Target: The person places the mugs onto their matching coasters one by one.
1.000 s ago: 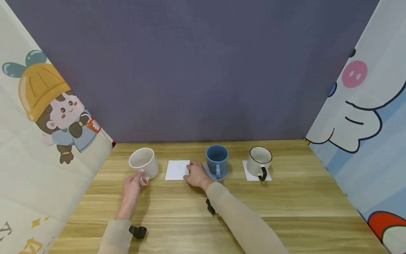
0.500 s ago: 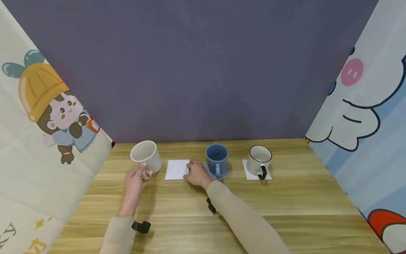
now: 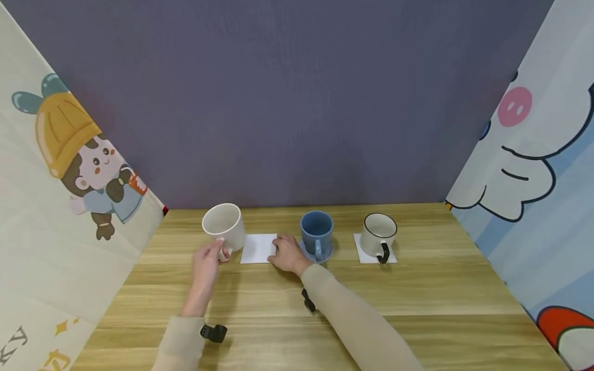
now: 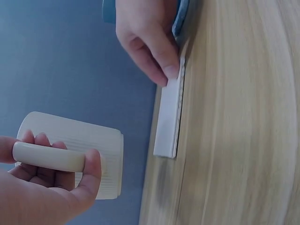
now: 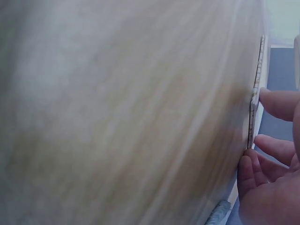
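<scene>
My left hand [image 3: 207,263] grips the handle [image 4: 49,157] of a white mug [image 3: 234,236]. In the left wrist view the mug [image 4: 105,140] hangs in the air, fingers threaded through its handle. Just right of it, a white square coaster [image 3: 256,250] lies flat on the table. My right hand [image 3: 289,256] holds this coaster at its right edge. Seen from the left wrist, the right thumb [image 4: 171,71] sits on that end of the coaster; in the right wrist view fingers [image 5: 276,104] meet its edge.
Behind the right hand, a blue mug [image 3: 317,226] stands on a round blue coaster [image 3: 329,254]. Farther right, a white mug with a black rim and handle [image 3: 373,242] stands on another white square coaster [image 3: 392,258]. A dark panel [image 3: 297,103] rises behind the wooden table [image 3: 445,278].
My left hand has lifted the white mug and carried it right, toward the white coaster. My right hand has stayed at the coaster's edge. The other mugs have not moved.
</scene>
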A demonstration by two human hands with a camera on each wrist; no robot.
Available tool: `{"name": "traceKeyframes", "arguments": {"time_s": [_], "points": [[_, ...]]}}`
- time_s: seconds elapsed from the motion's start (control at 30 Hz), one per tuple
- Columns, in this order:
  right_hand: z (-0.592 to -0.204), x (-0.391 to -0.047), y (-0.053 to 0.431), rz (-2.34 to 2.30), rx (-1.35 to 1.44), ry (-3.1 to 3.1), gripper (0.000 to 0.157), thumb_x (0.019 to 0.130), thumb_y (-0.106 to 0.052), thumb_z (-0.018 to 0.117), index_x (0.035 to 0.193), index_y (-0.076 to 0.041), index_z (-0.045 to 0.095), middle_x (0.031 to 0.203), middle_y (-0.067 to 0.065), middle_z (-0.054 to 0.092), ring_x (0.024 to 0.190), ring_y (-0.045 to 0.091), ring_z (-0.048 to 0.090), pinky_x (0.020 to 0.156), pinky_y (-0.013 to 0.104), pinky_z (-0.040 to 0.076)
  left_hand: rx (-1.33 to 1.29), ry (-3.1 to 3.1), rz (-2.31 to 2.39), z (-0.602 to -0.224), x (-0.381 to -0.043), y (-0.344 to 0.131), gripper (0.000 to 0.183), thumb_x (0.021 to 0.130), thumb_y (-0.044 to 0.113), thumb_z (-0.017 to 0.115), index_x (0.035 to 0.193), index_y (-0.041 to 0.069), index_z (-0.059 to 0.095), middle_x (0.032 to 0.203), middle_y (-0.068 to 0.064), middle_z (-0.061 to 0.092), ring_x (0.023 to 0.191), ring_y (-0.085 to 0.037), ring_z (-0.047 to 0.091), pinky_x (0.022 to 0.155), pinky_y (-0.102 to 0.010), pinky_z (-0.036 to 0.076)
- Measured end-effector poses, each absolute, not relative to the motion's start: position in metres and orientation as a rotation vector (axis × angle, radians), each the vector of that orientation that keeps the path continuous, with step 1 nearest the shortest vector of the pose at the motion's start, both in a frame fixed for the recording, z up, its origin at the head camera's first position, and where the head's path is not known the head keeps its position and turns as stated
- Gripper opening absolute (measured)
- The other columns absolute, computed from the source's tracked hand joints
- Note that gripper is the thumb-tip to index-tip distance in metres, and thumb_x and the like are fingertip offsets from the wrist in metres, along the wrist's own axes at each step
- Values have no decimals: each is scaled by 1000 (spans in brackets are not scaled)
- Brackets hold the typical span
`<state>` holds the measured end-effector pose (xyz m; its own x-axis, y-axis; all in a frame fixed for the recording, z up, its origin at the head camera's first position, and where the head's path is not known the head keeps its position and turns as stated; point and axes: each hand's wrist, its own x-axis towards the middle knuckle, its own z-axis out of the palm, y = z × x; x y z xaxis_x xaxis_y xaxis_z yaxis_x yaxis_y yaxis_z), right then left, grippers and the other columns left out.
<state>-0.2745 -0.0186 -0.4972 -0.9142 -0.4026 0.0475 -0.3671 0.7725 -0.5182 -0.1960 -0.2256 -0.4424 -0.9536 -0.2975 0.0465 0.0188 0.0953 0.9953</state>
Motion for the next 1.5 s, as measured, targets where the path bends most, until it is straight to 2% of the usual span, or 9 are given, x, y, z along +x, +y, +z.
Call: {"name": "traceKeyframes", "arguments": {"time_s": [0.2,0.4,0.6,0.93,1.23,1.5], "points": [[-497,-275,-18,-838,-625,2890,51,91,-27,76,131,3,64,143,21,54,136,35,47,115,43,35,255,-2145,-1964,-445,-199,-218,38,107,20,51,78,0,63,74,-1,61,77,-16,59,77,-27,53],[-500,-278,-17,-840,-612,2887,52,90,-28,77,131,2,64,145,21,53,137,36,46,116,44,35,231,-2146,-2009,-447,-203,-211,38,107,21,51,75,4,62,77,-3,62,82,-16,58,80,-29,53],[-501,-279,-17,-851,-604,2881,52,91,-27,76,132,2,64,145,21,53,138,36,45,116,44,34,220,-2125,-2039,-449,-209,-204,39,107,20,52,75,1,61,76,-5,61,79,-19,61,80,-30,56],[-501,-277,-16,-870,-623,2892,51,90,-27,77,130,1,65,143,21,55,136,37,47,116,45,35,243,-2163,-2019,-456,-215,-195,41,106,23,52,73,1,61,74,-5,62,76,-19,59,75,-30,51],[-504,-280,-17,-858,-666,2916,49,88,-27,79,126,2,67,138,21,58,133,37,50,115,45,36,241,-2178,-2070,-461,-219,-188,39,106,24,53,77,-1,62,75,-6,62,77,-21,60,76,-30,52],[-506,-281,-15,-894,-640,2906,50,87,-27,80,125,4,67,138,22,58,132,37,50,115,45,36,236,-2225,-2040,-469,-221,-182,39,106,25,54,81,-2,64,74,-6,61,73,-21,58,71,-32,48]]}}
